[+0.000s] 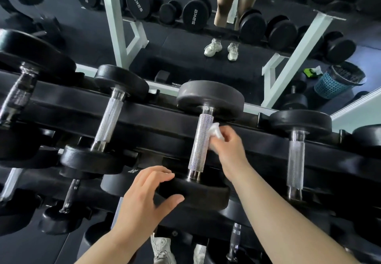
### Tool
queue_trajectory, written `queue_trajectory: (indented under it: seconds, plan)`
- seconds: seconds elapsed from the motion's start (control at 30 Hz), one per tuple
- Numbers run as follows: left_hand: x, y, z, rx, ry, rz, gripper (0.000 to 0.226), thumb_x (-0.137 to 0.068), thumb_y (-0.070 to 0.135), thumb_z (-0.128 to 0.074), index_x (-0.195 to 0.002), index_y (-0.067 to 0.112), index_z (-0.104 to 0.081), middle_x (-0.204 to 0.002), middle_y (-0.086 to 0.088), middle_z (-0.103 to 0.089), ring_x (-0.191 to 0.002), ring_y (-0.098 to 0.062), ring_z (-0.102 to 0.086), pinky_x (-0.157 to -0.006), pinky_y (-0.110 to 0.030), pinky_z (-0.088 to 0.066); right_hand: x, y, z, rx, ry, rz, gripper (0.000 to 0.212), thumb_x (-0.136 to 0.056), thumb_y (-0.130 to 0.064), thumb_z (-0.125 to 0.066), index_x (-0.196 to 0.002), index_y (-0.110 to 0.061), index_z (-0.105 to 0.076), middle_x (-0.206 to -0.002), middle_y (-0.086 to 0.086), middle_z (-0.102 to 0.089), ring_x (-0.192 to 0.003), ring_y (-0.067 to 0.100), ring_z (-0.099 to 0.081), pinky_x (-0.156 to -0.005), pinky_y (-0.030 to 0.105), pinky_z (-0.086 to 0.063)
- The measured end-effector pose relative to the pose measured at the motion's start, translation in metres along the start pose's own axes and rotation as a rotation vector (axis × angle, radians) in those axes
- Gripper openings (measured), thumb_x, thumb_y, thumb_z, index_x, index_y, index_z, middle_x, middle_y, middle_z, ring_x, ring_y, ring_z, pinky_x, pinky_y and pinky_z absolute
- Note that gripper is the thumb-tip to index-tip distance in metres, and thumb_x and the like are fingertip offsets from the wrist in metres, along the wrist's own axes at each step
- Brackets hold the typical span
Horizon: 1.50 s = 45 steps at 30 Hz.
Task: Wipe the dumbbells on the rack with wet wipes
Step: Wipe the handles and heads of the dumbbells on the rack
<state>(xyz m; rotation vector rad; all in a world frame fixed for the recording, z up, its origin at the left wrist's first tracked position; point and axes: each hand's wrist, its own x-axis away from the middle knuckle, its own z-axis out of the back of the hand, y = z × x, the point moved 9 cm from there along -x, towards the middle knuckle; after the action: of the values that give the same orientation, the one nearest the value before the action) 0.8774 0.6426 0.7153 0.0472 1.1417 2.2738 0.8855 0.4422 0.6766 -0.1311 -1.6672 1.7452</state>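
Lengthwise, dumbbell (201, 146) points away, wipe (215, 132) against it

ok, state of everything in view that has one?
middle dumbbell: seated on the rack, wipe against its handle.
wet wipe: crumpled, pressed to the handle.
right grip: pinches the wet wipe.
left grip: holds the middle dumbbell's near head.
next dumbbell right: seated, untouched.
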Motion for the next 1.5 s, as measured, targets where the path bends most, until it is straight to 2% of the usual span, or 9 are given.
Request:
queue_trajectory:
  seconds: [0.23, 0.4, 0.53, 0.67, 0.83, 0.97, 1.13, 1.3, 1.5]
  plan:
    - [0.000, -0.003, -0.001, -0.001, -0.005, 0.016, 0.035, -0.067, 0.053, -0.054, -0.097, 0.035, -0.050, -0.113, 0.047, -0.039, -0.105, 0.023, -0.037, -0.086, 0.002, -0.031, 0.025, 0.041, -0.020, 0.159, -0.455, -0.104, 0.038, -0.081, 0.019, -0.045, -0.063, -0.014, -0.047, -0.052, -0.010, -0.050, -0.047, 0.001, -0.044, -0.046, 0.011, -0.035]
    - [-0.001, -0.003, 0.000, -0.025, -0.006, 0.016, 0.035, -0.065, 0.053, -0.053, -0.096, 0.036, -0.050, -0.112, 0.047, -0.039, -0.103, 0.023, -0.038, -0.071, -0.007, -0.039, 0.025, 0.031, 0.002, -0.342, -0.421, -0.199, 0.009, -0.065, 0.003, -0.046, -0.070, -0.004, -0.051, -0.056, -0.003, -0.058, -0.055, 0.003, -0.055, -0.056, 0.011, -0.045]
    - [-0.001, -0.004, -0.001, -0.017, -0.009, 0.024, 0.034, -0.066, 0.053, -0.052, -0.096, 0.037, -0.049, -0.111, 0.048, -0.038, -0.102, 0.023, -0.037, -0.074, -0.011, -0.034, 0.024, 0.018, 0.018, -0.541, -0.364, -0.233, 0.029, -0.085, 0.008, -0.034, -0.082, -0.008, -0.058, -0.064, 0.000, -0.067, -0.061, 0.008, -0.065, -0.054, 0.021, -0.054]
    - [-0.001, -0.003, 0.000, -0.014, -0.014, 0.015, 0.035, -0.066, 0.054, -0.052, -0.097, 0.037, -0.049, -0.112, 0.048, -0.037, -0.103, 0.024, -0.036, -0.075, -0.007, -0.039, 0.008, -0.012, 0.015, -0.080, -0.259, 0.035, 0.033, -0.086, 0.010, -0.039, -0.076, -0.015, -0.057, -0.074, 0.001, -0.059, -0.074, 0.016, -0.056, -0.062, 0.023, -0.048]
    - [-0.001, -0.004, -0.001, 0.012, -0.012, 0.030, 0.036, -0.066, 0.054, -0.053, -0.096, 0.036, -0.049, -0.110, 0.047, -0.039, -0.102, 0.021, -0.037, -0.089, 0.001, -0.029, 0.028, -0.090, 0.000, 0.548, 0.147, 0.791, 0.021, -0.079, -0.009, -0.047, -0.081, -0.001, -0.067, -0.088, 0.006, -0.062, -0.084, 0.010, -0.050, -0.080, -0.001, -0.035]
    - [-0.001, -0.001, 0.001, 0.006, 0.016, 0.021, 0.035, -0.066, 0.051, -0.053, -0.095, 0.031, -0.049, -0.102, 0.029, -0.045, -0.095, 0.007, -0.042, -0.087, 0.005, -0.026, 0.046, -0.082, -0.061, 1.051, -0.125, 1.314, 0.021, -0.068, -0.003, -0.047, -0.065, -0.005, -0.068, -0.072, 0.010, -0.069, -0.079, 0.022, -0.061, -0.084, 0.027, -0.041]
    - [0.000, -0.003, 0.000, 0.016, 0.022, 0.009, 0.037, -0.069, 0.054, -0.053, -0.096, 0.029, -0.049, -0.099, 0.015, -0.050, -0.096, 0.008, -0.039, -0.087, 0.005, -0.025, 0.053, -0.048, -0.065, 1.319, -0.417, 1.299, 0.038, -0.071, -0.008, -0.038, -0.089, -0.006, -0.073, -0.093, 0.010, -0.073, -0.091, 0.027, -0.069, -0.084, 0.043, -0.052]
    - [0.001, -0.004, 0.000, 0.028, 0.052, -0.014, 0.041, -0.074, 0.062, -0.049, -0.097, 0.028, -0.050, -0.099, 0.014, -0.051, -0.096, 0.002, -0.044, -0.089, 0.003, -0.026, 0.072, -0.027, -0.089, 1.510, -0.755, 1.446, 0.028, -0.070, 0.000, -0.044, -0.067, -0.013, -0.068, -0.067, -0.001, -0.067, -0.066, 0.020, -0.065, -0.070, 0.032, -0.055]
    - [0.000, -0.005, 0.001, 0.041, 0.069, -0.011, 0.038, -0.070, 0.057, -0.052, -0.096, 0.030, -0.049, -0.099, 0.019, -0.051, -0.095, 0.004, -0.042, -0.074, -0.002, -0.036, 0.030, -0.073, -0.118, 1.838, -0.547, 1.272, 0.016, -0.066, 0.003, -0.061, -0.070, -0.012, -0.067, -0.074, 0.004, -0.068, -0.073, 0.022, -0.065, -0.063, 0.024, -0.051]
